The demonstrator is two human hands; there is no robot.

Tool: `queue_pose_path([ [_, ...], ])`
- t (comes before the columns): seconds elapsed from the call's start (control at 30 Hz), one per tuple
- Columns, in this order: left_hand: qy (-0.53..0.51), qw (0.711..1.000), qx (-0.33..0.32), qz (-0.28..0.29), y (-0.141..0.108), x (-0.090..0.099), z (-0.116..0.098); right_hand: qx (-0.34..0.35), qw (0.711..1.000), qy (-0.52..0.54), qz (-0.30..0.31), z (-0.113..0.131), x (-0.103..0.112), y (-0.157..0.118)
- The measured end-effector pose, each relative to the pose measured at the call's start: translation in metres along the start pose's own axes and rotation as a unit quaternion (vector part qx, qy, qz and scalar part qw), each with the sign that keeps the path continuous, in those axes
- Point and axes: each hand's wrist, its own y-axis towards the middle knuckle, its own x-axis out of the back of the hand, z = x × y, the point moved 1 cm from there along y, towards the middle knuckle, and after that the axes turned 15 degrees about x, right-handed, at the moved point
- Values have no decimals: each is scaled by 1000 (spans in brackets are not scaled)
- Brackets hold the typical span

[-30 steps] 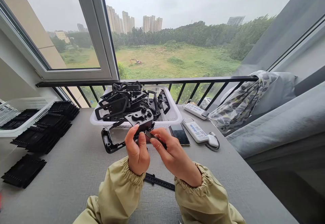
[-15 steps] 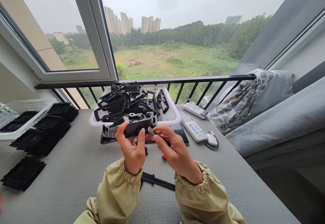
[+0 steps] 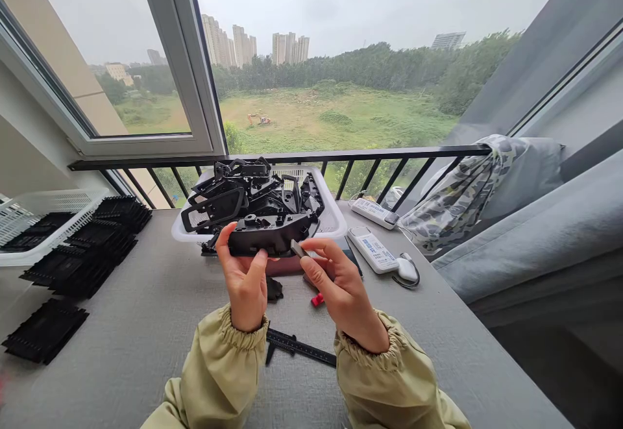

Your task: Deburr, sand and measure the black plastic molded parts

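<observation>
The left hand (image 3: 246,286) curls its fingers closed around a black plastic housing (image 3: 270,237), held with its long axis side to side over the gray table (image 3: 146,351) before a white basket (image 3: 335,224), while the right hand (image 3: 346,296), nearer the housing's right end, pinches a small flat blade (image 3: 298,248) just beside it.

The moulded housing (image 3: 270,239) is formed of matt black plastic. The basket (image 3: 331,222) is made of smooth white plastic.
</observation>
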Motion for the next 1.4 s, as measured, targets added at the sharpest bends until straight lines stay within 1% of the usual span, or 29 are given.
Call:
queue_pose_path([
  [0.13, -12, 1000, 10, 9, 2, 0, -1, -9, 997, 71, -2, 2, -1, 0],
  [0.23, -1, 999, -1, 32, 3, 1, 1, -9, 997, 82, -4, 3, 0, 0],
  [0.3, 13, 999, -9, 33, 3, 1, 3, -9, 997, 70, -3, 4, 0, 1],
  [0.4, 51, 999, -12, 3, 2, 1, 6, -9, 999, 34, 5, 5, -1, 1],
  [0.47, 78, 997, -11, -1, 2, 1, 6, -6, 1000, 13, 9, 6, -1, 1],
  [0.57, 104, 994, 1, 24, 2, 2, 4, 0, 1000, -12, 17, 6, -1, 2],
  [0.67, 99, 993, 6, 62, 3, 4, 0, -1, 999, -35, 31, 5, 1, 3],
  [0.77, 97, 991, -30, 83, 5, 5, 0, 2, 998, -50, 33, 3, 5, 4],
  [0.9, 143, 982, -120, 39, 4, 4, 5, 22, 996, -78, 48, 0, 8, 3],
  [1.0, 175, 971, -160, 26, 3, 3, 8, 42, 993, -97, 61, -1, 7, 2],
  [1.1, 179, 965, -184, 44, 1, 4, 10, 68, 989, -114, 67, 0, 6, 1],
  [1.2, 190, 961, -195, 57, 0, 7, 13, 87, 984, -137, 69, 2, 6, 2],
  [1.4, 194, 956, -210, 72, 0, 8, 15, 76, 977, -169, 107, 6, 10, 2],
])
